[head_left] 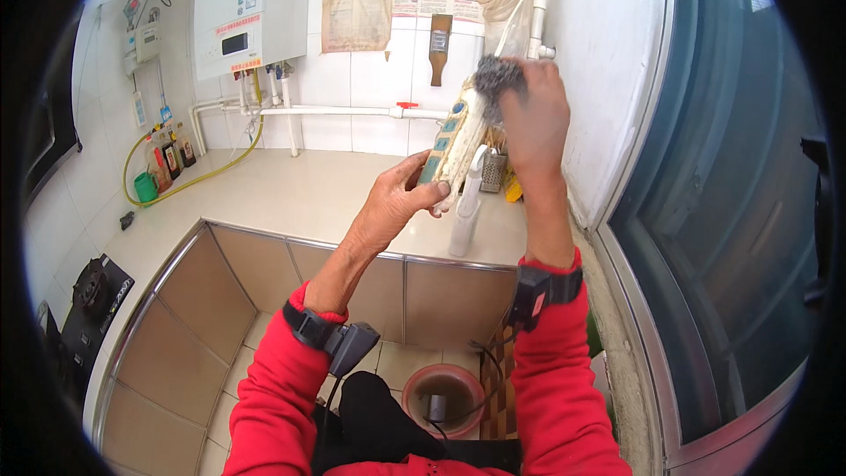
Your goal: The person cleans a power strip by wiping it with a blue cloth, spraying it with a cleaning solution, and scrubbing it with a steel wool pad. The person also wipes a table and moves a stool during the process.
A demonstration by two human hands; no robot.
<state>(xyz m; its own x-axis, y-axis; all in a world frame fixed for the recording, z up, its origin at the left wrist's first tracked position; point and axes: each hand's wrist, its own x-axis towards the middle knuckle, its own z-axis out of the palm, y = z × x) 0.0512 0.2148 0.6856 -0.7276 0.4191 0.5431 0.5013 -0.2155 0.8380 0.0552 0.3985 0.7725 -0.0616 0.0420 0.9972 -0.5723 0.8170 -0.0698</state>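
Note:
My left hand (394, 203) is closed around the lower end of a cream power strip (454, 145) with green socket panels and a blue button. The strip is tilted, its upper end leaning away and to the right. At that upper end my right hand (539, 115), slightly blurred, grips a grey steel wool scourer (499, 78) against the strip. Just below the strip a white bottle-like thing (465, 222) stands on the counter, partly hidden by the strip and my hand.
A pale countertop (308, 185) curves round to a black gas stove (92, 313) at left. Several sauce bottles (172, 154) and a green cup (145, 187) stand in the corner. A metal grater (493, 172) is behind my right wrist. On the floor sits a pink basin (414, 379) of murky water.

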